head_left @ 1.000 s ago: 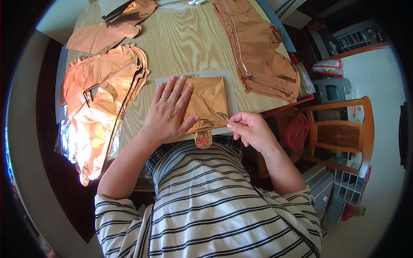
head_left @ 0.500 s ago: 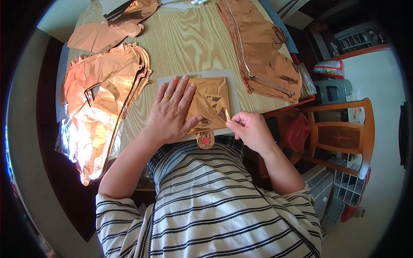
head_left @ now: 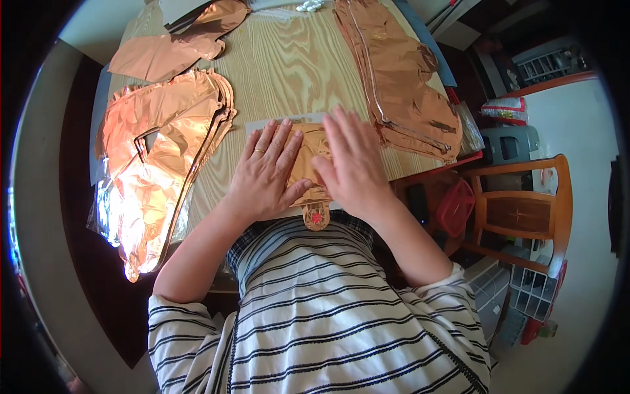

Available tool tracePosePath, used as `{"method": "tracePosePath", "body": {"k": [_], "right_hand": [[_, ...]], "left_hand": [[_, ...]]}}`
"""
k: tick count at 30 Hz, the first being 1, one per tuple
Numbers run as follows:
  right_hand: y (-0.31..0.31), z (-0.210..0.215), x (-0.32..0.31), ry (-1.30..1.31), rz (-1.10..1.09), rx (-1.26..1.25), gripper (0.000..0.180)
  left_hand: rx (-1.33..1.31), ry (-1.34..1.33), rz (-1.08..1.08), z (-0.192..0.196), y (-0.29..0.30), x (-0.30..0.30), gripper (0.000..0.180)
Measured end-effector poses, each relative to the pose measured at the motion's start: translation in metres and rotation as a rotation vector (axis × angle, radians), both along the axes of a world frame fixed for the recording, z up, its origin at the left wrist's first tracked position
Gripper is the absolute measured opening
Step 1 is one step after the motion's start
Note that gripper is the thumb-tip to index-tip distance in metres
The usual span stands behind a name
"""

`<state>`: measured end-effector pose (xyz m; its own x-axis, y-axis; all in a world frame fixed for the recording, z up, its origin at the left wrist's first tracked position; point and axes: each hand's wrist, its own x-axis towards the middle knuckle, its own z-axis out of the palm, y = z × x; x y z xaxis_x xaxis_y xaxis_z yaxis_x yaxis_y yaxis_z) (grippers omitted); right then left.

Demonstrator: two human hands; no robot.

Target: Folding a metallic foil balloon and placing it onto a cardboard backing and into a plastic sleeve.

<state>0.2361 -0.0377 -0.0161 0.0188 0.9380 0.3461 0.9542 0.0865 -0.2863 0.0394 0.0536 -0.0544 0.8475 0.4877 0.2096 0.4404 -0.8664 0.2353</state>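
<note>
A folded copper-coloured foil balloon [head_left: 304, 164] lies in front of me on a pale grey board [head_left: 295, 119] at the table's near edge. Its rounded tab with a red mark [head_left: 316, 218] sticks out toward my body. My left hand [head_left: 266, 171], with a ring on one finger, rests flat on the foil's left side, fingers stretched out. Over the right side is my right hand [head_left: 354, 164], open and slightly blurred, its fingers extended away from me. It covers much of the foil there; whether it touches cannot be told.
Shiny copper foil balloons lie stacked at the left [head_left: 177, 125], with another flat foil piece [head_left: 164, 56] behind. More foil balloons [head_left: 407, 79] are piled at the right. Small white items [head_left: 310, 6] sit at the far edge. A wooden chair [head_left: 518, 203] stands right of the table.
My right hand has let go of the foil's right edge, which it was pinching, and has moved up and left over the foil with spread fingers. My left hand stays in place.
</note>
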Motion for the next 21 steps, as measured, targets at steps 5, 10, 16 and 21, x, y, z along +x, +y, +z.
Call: {"method": "tracePosePath", "body": {"k": [5,10,16,21], "right_hand": [[0.007,-0.035,0.0,-0.037,0.039,-0.288,0.078],[0.006,-0.035,-0.001,-0.076,0.039,-0.273,0.08],[0.005,-0.032,0.002,-0.113,0.047,-0.288,0.08],[0.007,-0.032,0.008,-0.13,0.068,-0.313,0.079]], "left_hand": [[0.001,-0.014,0.007,-0.002,0.0,0.001,0.08],[-0.041,-0.049,0.028,-0.002,-0.001,0.0,0.08],[-0.066,-0.016,0.072,-0.001,0.0,-0.012,0.088],[-0.136,-0.057,-0.084,0.022,0.006,-0.033,0.098]]}}
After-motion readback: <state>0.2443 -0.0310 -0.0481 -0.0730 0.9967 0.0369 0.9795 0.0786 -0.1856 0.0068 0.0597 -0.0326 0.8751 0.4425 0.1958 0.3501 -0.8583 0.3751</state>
